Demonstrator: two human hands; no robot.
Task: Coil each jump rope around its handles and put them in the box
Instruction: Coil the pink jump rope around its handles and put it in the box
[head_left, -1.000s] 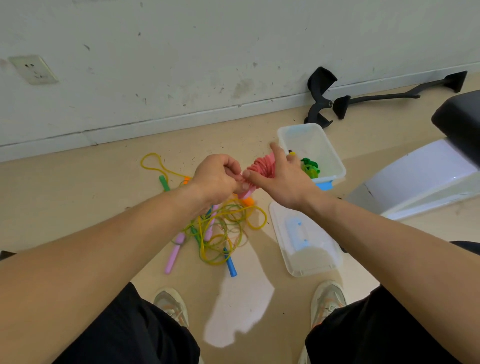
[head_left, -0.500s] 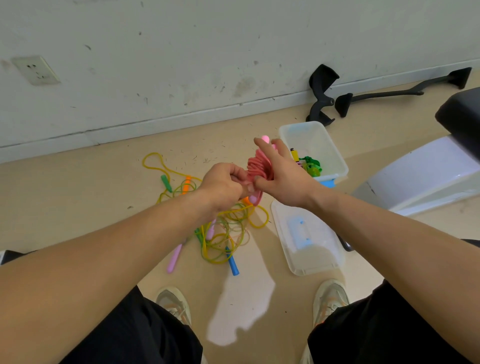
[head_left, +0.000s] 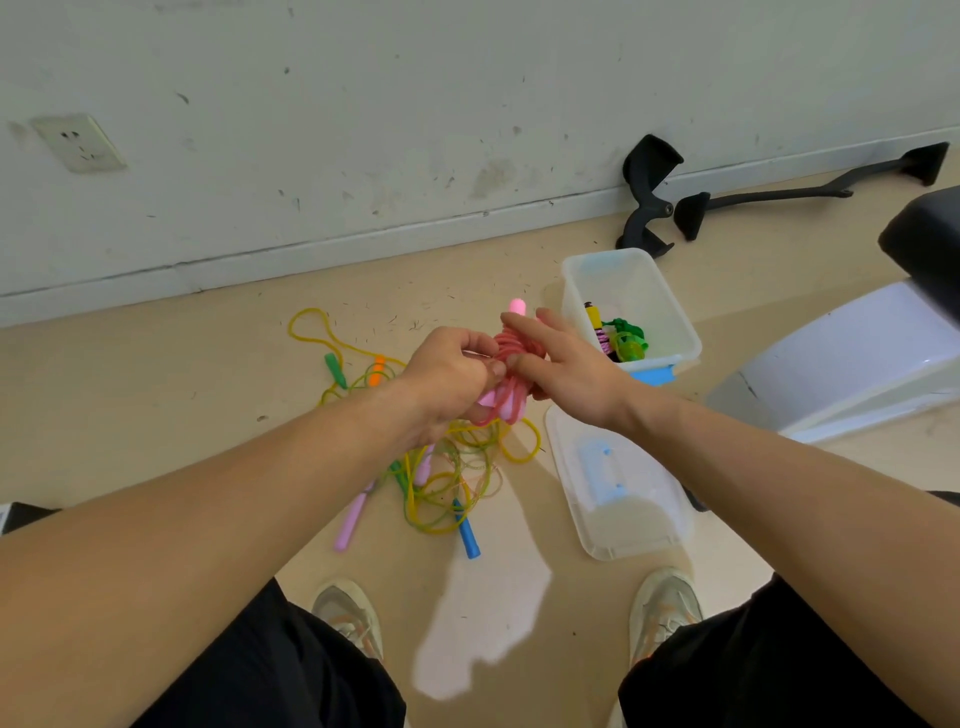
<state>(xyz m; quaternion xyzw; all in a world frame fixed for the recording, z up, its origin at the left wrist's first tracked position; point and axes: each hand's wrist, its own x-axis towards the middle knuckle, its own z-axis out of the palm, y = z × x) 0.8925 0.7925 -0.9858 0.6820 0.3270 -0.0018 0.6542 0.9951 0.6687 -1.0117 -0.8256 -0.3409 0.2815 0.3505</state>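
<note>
In the middle of the frame, the fingers (head_left: 480, 345) of the left hand (head_left: 449, 376) curl round the pink jump rope (head_left: 511, 348), which is coiled on its handles. The right hand (head_left: 569, 374) pinches the coil. The box (head_left: 673, 312) stands just right, and loose ropes (head_left: 447, 475) lie tangled on the floor (head_left: 156, 415) below.

Floor (head_left: 156, 415): ropes (head_left: 441, 478), box (head_left: 631, 306), lid (head_left: 618, 493).

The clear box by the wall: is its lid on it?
No: the box stands open, and its lid lies flat on the floor beside it.
</note>
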